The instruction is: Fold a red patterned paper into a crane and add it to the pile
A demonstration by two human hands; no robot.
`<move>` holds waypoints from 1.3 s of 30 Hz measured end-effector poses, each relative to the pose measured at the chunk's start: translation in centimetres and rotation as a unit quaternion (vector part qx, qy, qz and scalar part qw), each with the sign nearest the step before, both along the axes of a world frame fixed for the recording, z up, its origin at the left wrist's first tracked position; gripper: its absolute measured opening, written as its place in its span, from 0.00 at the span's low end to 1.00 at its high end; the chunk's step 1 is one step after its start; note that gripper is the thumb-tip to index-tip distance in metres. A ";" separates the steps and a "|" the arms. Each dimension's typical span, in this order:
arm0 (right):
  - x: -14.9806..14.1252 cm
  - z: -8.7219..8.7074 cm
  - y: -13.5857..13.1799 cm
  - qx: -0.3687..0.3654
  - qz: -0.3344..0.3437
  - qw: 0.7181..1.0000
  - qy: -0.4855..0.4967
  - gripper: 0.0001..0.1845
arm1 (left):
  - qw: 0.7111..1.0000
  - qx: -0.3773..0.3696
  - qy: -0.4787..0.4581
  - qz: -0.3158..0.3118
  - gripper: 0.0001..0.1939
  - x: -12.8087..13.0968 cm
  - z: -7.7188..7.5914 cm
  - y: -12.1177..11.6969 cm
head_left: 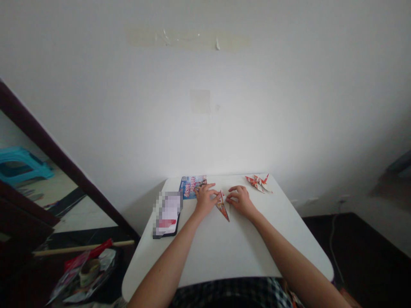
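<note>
A small folded paper piece, red and patterned with a pale right side, stands over the white table between my two hands. It narrows to a point toward me. My left hand pinches its upper left edge with thumb and forefinger, other fingers stretched out. At the upper right edge, the curled fingertips of my right hand are closed on the pale side; the exact grip there is small and partly hidden. Folded paper cranes in similar red and white paper lie at the back right corner.
A phone with a blurred screen lies on the left of the table. Behind my left hand is a blue printed leaflet. The wall borders the table's far edge. Bags and a tape roll are at lower left.
</note>
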State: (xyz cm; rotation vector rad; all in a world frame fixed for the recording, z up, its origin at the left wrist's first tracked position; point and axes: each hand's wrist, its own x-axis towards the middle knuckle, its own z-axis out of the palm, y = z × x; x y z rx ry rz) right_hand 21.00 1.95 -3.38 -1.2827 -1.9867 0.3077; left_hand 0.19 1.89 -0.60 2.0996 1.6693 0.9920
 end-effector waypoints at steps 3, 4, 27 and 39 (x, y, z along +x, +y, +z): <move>0.0 0.0 -0.1 0.004 0.005 1.000 -0.003 0.04 | 1.000 0.002 -0.008 0.000 0.04 0.0 0.0 0.1; 0.0 0.0 -0.1 0.003 0.005 1.000 -0.003 0.04 | 1.000 -0.001 -0.012 -0.002 0.04 0.0 0.0 0.1; -0.3 0.5 -0.6 0.006 0.029 1.000 0.002 0.03 | 0.999 0.016 -0.032 0.028 0.05 0.1 0.0 0.2; 0.4 -0.6 0.3 0.021 -0.066 0.998 -0.011 0.05 | 0.997 -0.016 0.071 -0.006 0.09 -0.4 0.2 -0.4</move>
